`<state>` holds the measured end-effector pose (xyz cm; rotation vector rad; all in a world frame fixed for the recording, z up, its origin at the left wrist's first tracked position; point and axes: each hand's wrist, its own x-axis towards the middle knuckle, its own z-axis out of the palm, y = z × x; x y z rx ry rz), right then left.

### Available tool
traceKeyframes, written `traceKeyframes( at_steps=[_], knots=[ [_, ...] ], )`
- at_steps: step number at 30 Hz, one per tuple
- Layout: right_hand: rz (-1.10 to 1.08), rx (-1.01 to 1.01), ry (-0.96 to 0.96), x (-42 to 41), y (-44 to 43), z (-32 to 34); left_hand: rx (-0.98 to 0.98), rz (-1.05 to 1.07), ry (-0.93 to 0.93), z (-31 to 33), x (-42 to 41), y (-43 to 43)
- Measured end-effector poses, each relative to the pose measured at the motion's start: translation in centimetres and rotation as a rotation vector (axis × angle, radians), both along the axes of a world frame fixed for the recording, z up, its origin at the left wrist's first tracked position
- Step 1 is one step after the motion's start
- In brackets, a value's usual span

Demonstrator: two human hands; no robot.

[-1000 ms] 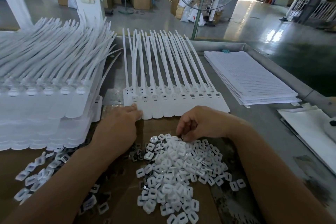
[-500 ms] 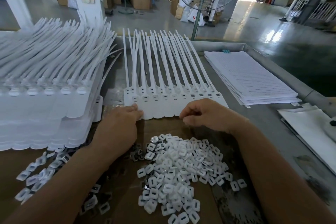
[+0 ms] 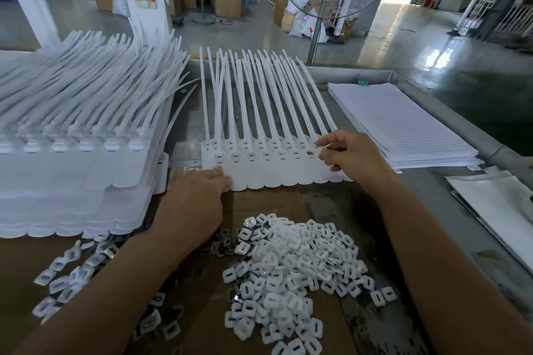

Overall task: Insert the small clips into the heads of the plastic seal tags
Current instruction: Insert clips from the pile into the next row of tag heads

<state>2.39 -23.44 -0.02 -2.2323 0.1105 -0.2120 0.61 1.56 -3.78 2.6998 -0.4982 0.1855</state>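
Head view | left hand (image 3: 199, 202) flat, pinning seal tags (image 3: 274, 170) row on desk (image 3: 432, 210) | right hand (image 3: 352, 158) pinches, we judge, a clip over right-end head | we'd align slot, press straight till flush

Bright daylight from right, floor (image 3: 432, 57) glare, wide-angle edge distortion

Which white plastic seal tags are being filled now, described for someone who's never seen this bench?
On the grey metal table, find the heap of small white square clips on brown cardboard. Beyond it lies a low, flat row of white plastic seal tags, left hand and right hand at its ends. Its left neighbour is a tall layered stack of tags.
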Motion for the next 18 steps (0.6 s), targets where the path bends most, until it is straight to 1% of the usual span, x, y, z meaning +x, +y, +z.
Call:
traceKeyframes(
  at_steps=[4, 7, 11, 18],
  knots=[
    [-0.040, 0.022, -0.022, 1.3, 0.3, -0.3, 0.025, 0.001, 0.000, -0.1, 0.1, 0.0],
    [-0.053, -0.084, -0.033, 2.2, 0.3, -1.0, 0.030, -0.003, -0.003, -0.1, 0.2, 0.0],
    [-0.077, -0.139, 0.009, 3.4, 0.0, -2.1, 0.042, -0.014, -0.009, -0.2, 0.2, 0.0],
    [-0.016, -0.190, 0.080, 3.8, -0.2, -2.0, 0.045, 0.004, -0.012, -0.2, 0.2, 0.0]
  ],
)
